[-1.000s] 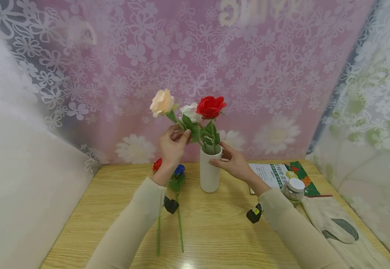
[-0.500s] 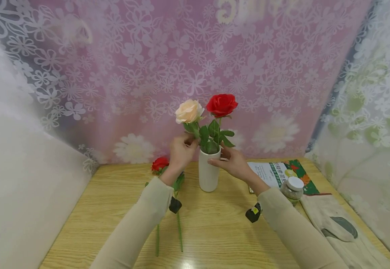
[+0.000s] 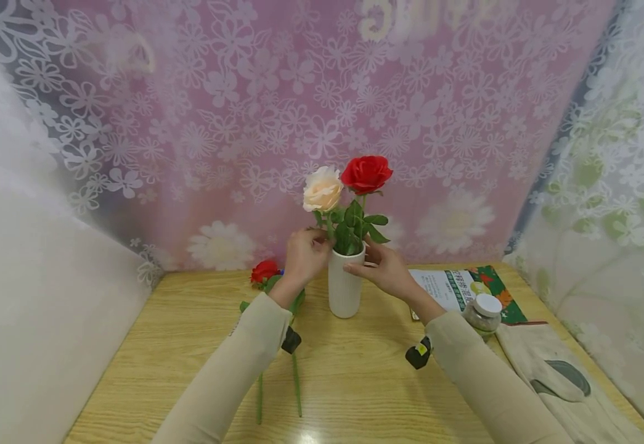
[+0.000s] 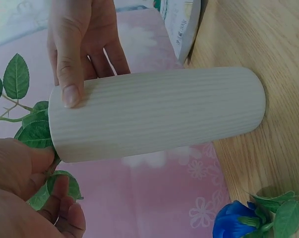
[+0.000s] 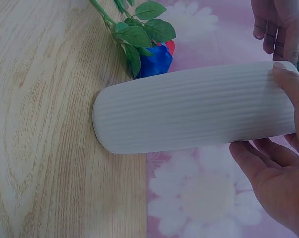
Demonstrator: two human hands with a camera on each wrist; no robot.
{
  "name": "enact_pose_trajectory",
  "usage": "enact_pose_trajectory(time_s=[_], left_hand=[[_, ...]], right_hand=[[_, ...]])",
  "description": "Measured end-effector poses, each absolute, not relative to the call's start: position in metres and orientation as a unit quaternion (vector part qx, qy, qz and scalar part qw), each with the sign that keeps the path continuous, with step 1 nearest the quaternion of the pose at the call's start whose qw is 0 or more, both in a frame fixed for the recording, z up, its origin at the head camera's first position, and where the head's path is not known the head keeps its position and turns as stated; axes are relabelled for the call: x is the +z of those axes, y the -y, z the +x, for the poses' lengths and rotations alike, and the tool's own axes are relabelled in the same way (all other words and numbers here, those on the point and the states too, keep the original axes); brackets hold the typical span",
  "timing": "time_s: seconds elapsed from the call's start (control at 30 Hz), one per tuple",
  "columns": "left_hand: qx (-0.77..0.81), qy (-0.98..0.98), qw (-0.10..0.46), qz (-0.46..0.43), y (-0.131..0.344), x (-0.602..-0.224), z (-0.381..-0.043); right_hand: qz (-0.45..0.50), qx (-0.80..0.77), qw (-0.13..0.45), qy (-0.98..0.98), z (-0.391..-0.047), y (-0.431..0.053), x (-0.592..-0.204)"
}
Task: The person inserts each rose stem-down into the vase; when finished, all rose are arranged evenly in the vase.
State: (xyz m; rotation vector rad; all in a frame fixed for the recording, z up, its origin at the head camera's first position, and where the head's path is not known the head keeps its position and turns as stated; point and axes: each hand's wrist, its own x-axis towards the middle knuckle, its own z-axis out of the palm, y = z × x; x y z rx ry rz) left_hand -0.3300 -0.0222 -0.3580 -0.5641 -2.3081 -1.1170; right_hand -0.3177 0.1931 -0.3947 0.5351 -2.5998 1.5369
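Note:
A ribbed white vase stands upright on the wooden table. My right hand holds its upper part, thumb across the front and fingers round the far side, as the right wrist view confirms. At the vase's mouth my left hand pinches the stem of a peach rose, whose bloom tops the rim on the left. A red rose rises from the vase on the right, its green leaves crowding the opening. In the left wrist view the left fingers are right at the rim.
Left of the vase lie another red rose and a blue rose, partly behind the left forearm. On the right are a printed packet, a lidded jar and pale gloves. A flowered pink curtain hangs behind.
My left hand has moved right and down with the peach rose, bringing its stem to the vase's mouth. The red rose in the vase shifted slightly right. A white bloom seen earlier is now hidden.

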Motion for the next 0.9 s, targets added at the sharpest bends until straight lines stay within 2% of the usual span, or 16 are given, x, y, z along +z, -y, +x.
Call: enact_pose_trajectory(time_s=[0.27,0.6,0.73,0.9], left_hand=[[-0.401,0.861,0.232,-0.213,0.0213,-0.3576,-0.3301],[-0.473,0.854,0.131,-0.171,0.0259,-0.3625,-0.3287],[-0.509,0.835,0.139,-0.155,0.027,-0.3649,-0.3287],[-0.542,0.801,0.191,-0.166,0.03,-0.3658,-0.3299]], right_hand=[[0.18,0.509,0.036,0.841,-0.3199,-0.1932,-0.397],[0.183,0.515,0.033,0.837,-0.3192,-0.1931,-0.3959],[0.176,0.512,0.033,0.84,-0.3205,-0.1927,-0.396],[0.173,0.508,0.035,0.843,-0.3199,-0.1931,-0.3949]])
